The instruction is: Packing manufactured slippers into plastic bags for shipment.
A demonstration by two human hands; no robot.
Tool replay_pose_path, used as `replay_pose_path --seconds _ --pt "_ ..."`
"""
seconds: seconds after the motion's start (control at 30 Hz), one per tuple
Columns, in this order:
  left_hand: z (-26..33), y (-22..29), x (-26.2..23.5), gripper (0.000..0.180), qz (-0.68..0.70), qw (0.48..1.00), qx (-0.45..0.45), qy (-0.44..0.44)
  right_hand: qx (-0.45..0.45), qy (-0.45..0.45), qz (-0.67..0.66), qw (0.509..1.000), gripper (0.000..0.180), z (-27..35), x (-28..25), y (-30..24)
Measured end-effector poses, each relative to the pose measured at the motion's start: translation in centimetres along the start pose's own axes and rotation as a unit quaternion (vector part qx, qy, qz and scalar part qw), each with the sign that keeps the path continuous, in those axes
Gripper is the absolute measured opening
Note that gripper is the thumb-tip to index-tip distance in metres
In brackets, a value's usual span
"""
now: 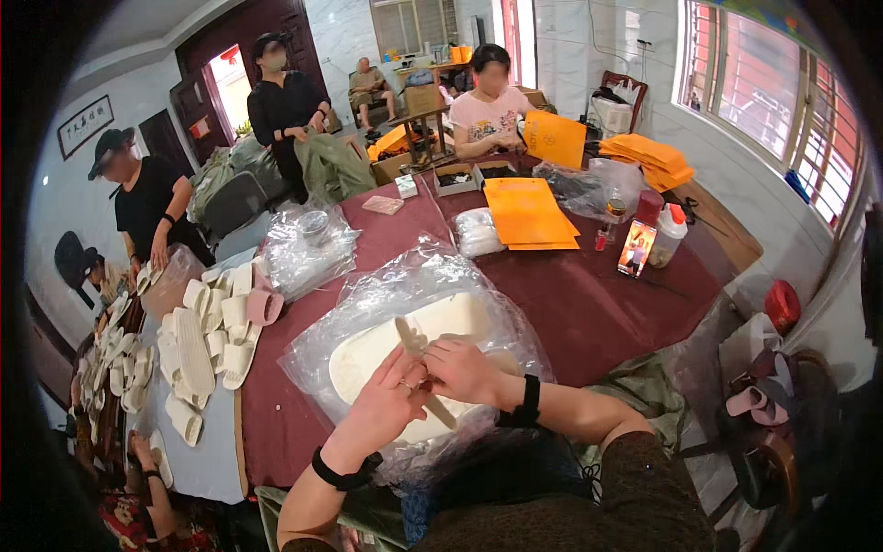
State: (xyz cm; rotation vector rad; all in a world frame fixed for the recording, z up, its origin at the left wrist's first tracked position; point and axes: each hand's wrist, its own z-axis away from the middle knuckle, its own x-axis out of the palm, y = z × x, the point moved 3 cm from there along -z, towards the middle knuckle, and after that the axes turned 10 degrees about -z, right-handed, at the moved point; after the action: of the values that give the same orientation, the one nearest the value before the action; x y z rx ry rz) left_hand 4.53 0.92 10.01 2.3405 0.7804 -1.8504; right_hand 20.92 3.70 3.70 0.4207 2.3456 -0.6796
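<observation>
Lower centre: both hands on a flat cream foam insole over crinkly clear plastic bags.
Left hand and right hand fingers pinch it; probably light, bendy, best gripped at its edges.

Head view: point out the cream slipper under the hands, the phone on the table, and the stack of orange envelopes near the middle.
cream slipper [368, 354], head view, on its bare sole left of the hands
phone [636, 248], head view, on its lit screen
stack of orange envelopes [527, 212], head view, on the top envelope's face
</observation>
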Motion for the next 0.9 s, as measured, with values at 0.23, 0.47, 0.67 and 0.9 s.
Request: replay_pose_path --seconds 0.23,0.47,0.67,0.9 --pt "1.9 -1.9 2.2 0.037 0.122 0.939 -0.293 0.131 0.262 0.087 -0.024 0.961 0.031 3.0 -0.1 3.5" --pt "8.5 -2.0 14.3 0.066 0.143 0.931 -0.333 -0.035 0.278 0.031 0.118 0.953 0.037 5.6 3.9 6.2" --pt "8.3 -1.0 14.4 0.079 0.124 0.930 -0.339 -0.073 0.262 -0.015 0.119 0.958 0.036 5.7 3.9 7.0" --pt "9.9 -0.4 15.5 0.088 0.110 0.920 -0.372 -0.049 0.291 0.074 0.051 0.952 0.035 6.7 0.7 6.2"
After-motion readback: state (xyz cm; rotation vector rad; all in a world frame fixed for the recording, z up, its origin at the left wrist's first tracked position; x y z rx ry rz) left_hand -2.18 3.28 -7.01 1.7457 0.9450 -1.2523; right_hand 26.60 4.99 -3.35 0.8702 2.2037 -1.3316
